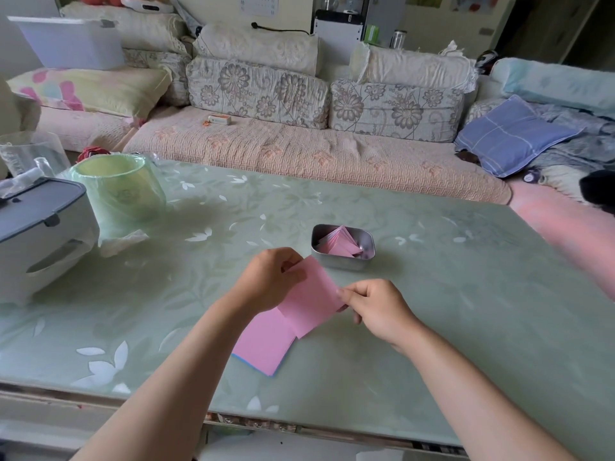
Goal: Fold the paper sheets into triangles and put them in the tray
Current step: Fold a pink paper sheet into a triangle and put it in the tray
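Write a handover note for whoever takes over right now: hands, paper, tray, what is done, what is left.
Left hand: pinches the far corner of one pink sheet.
Right hand: pinches the sheet's right corner.
The sheet is held flat, not yet a triangle, over the stack of pink sheets on the table.
Done: several folded triangles lie in the metal tray just beyond the hands.
Left: fold this sheet, put it in the tray, then work through the stack.

1. I have the left hand (269, 281) raised, fingers curled, pinching the top corner of the sheet (312, 299).
2. My right hand (377, 311) pinches its right edge, knuckles up.
3. Both bare forearms reach in from below, angled toward each other.
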A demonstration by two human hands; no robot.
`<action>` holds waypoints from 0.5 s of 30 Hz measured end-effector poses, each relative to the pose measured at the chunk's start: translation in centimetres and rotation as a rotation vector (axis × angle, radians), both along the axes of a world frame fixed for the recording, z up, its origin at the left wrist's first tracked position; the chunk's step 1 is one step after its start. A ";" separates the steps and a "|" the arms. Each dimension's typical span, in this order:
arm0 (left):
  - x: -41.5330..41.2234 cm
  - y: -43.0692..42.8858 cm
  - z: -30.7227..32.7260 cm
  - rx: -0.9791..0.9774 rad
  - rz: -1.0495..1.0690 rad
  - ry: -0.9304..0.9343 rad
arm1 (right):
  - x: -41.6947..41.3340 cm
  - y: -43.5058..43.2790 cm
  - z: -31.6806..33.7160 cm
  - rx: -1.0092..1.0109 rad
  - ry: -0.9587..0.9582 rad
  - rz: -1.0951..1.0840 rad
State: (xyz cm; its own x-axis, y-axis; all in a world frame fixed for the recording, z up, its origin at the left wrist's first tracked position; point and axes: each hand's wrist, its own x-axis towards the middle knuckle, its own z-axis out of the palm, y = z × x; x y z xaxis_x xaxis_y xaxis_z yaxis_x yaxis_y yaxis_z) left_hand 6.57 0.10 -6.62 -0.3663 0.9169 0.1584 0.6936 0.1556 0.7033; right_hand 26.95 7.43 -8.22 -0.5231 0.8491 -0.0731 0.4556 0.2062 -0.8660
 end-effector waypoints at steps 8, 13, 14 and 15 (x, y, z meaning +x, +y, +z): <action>2.1 2.4 -0.5 -0.108 0.075 -0.129 | 2.8 2.5 -0.7 0.249 -0.130 -0.030; 3.7 3.7 -0.7 -0.171 0.045 -0.295 | 3.8 2.9 -0.5 0.571 -0.163 0.123; 3.9 4.0 -0.7 -0.179 0.041 -0.354 | 4.0 3.1 -0.4 0.624 -0.179 0.168; 4.1 4.1 -0.6 -0.194 0.038 -0.408 | 4.2 3.3 -0.4 0.666 -0.200 0.210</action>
